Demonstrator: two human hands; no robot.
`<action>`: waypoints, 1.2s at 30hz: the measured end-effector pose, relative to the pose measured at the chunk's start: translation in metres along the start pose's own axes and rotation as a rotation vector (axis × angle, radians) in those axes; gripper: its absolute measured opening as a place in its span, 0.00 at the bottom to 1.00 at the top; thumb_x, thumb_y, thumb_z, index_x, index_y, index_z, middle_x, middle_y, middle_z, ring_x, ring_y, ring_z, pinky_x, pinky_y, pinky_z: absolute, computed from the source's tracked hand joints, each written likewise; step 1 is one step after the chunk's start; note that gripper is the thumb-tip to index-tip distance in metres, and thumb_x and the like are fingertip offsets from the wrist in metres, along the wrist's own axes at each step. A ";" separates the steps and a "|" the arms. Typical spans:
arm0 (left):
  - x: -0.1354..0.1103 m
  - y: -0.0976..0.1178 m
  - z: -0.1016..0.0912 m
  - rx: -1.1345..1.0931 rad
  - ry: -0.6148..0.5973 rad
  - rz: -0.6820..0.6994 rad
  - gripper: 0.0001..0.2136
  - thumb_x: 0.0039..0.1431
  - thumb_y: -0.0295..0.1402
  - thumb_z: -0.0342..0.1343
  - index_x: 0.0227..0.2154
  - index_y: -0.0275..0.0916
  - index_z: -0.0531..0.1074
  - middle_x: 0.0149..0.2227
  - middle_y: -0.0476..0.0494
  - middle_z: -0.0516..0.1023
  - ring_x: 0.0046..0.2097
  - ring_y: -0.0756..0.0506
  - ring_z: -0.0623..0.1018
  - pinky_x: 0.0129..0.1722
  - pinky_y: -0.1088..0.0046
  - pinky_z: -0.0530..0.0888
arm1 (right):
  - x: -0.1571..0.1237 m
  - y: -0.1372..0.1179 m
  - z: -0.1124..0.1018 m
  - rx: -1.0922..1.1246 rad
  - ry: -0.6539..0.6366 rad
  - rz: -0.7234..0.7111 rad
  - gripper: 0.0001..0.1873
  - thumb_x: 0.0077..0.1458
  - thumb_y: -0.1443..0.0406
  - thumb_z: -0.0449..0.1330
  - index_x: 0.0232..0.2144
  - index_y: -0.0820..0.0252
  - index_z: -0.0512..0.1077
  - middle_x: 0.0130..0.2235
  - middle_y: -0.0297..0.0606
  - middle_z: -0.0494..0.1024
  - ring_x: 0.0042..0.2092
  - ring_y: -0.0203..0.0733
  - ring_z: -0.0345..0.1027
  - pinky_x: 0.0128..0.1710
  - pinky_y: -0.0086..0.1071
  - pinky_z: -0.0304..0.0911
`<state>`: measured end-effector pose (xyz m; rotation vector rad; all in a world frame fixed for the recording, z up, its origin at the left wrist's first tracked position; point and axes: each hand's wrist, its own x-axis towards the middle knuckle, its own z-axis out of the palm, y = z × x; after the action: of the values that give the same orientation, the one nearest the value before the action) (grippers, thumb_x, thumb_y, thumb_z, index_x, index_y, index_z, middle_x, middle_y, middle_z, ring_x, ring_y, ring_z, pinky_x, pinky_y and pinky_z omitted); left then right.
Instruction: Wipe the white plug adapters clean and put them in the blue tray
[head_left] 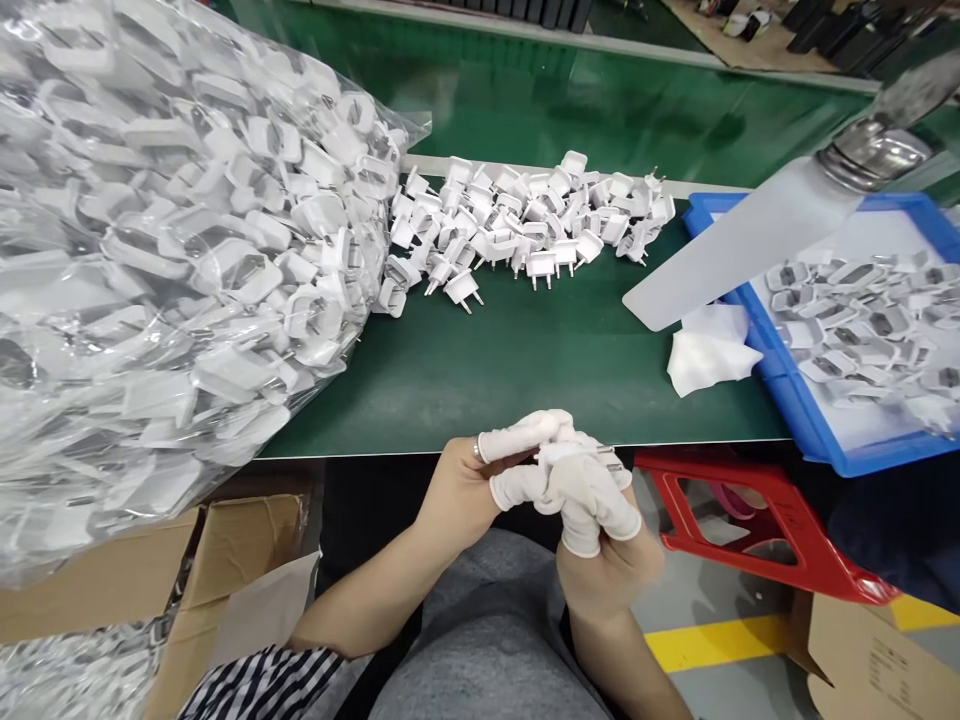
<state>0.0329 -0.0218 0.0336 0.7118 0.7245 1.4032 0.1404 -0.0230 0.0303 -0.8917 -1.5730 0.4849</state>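
At the green table's (525,370) near edge, hands together: left hand (465,490) and right hand (609,545) both pinch one white plug piece (556,452) between their fingertips. Prongs (613,466) point right, so long axis looks roughly left-right. Neither hand clearly nearer; fingers hide most of the body. Loose plug pile (525,215) lies beyond, blue tray (780,375) off right hand's side.

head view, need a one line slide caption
Left hand and right hand hold a white plug before heaped plugs on green table.
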 end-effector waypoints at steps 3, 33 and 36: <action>-0.003 0.001 0.002 0.144 0.029 0.041 0.11 0.47 0.30 0.59 0.36 0.49 0.75 0.42 0.49 0.76 0.47 0.41 0.73 0.49 0.64 0.70 | 0.006 -0.002 -0.003 -0.065 -0.075 0.107 0.13 0.54 0.69 0.53 0.42 0.52 0.70 0.38 0.36 0.72 0.41 0.39 0.68 0.38 0.33 0.67; 0.001 -0.015 0.008 -0.078 0.099 0.099 0.18 0.31 0.37 0.67 0.32 0.47 0.76 0.36 0.47 0.79 0.39 0.42 0.77 0.38 0.70 0.76 | 0.009 -0.002 -0.023 0.192 -0.287 0.103 0.09 0.56 0.66 0.49 0.32 0.55 0.70 0.34 0.36 0.74 0.38 0.40 0.68 0.38 0.35 0.64; 0.003 -0.016 0.006 -0.124 0.097 0.048 0.17 0.31 0.35 0.68 0.31 0.47 0.76 0.35 0.49 0.79 0.39 0.43 0.77 0.40 0.69 0.75 | 0.010 -0.005 -0.025 0.080 -0.408 0.065 0.09 0.56 0.66 0.49 0.31 0.57 0.70 0.40 0.40 0.72 0.43 0.42 0.67 0.39 0.35 0.66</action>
<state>0.0475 -0.0201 0.0249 0.5697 0.6931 1.5210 0.1636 -0.0229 0.0456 -0.8184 -1.8809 0.8096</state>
